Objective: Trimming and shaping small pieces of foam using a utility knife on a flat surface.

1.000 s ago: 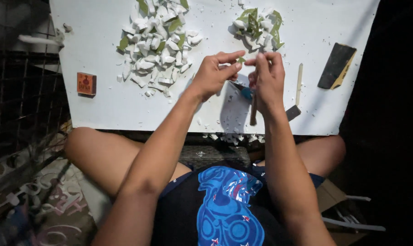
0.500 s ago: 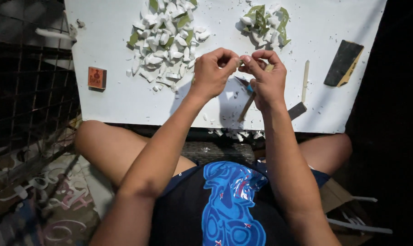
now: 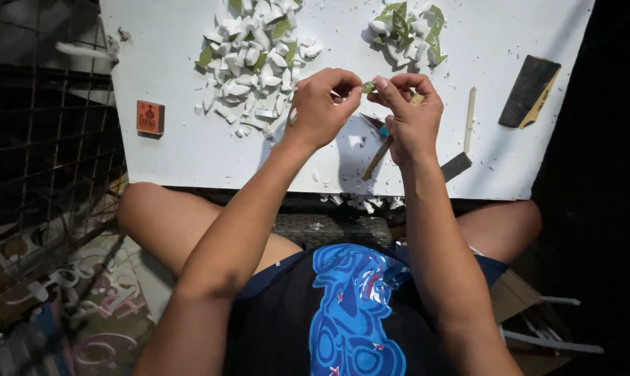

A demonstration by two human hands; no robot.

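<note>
Above the white flat tabletop (image 3: 189, 150), near its middle: left hand (image 3: 322, 108) and right hand (image 3: 409, 115) meeting fingertip to fingertip, both pinching one small green sliver of leaf-like material (image 3: 368, 87). Left grip closing thumb and forefinger on the sliver's left end; right grip closing on its right end, while also clasping a slim wooden-handled tool (image 3: 379, 154) slanting down under the palm. Sliver hanging clear of the tabletop, between the two hands.

Lying further back on the left: a broad heap of white chips mixed with green scraps (image 3: 256, 59). Sitting further back on the right: a smaller mound of white and green pieces (image 3: 407, 29), just beyond the right hand. Resting near the left edge: a small orange square block (image 3: 150, 117), well apart from both hands. Lying to the right: a pale thin stick (image 3: 470, 118), a dark flat rectangular piece (image 3: 456, 166) near the front edge, and a black wedge-shaped block with a yellow edge (image 3: 528, 90). Scattering along the front edge: a few white crumbs (image 3: 363, 203).
</note>
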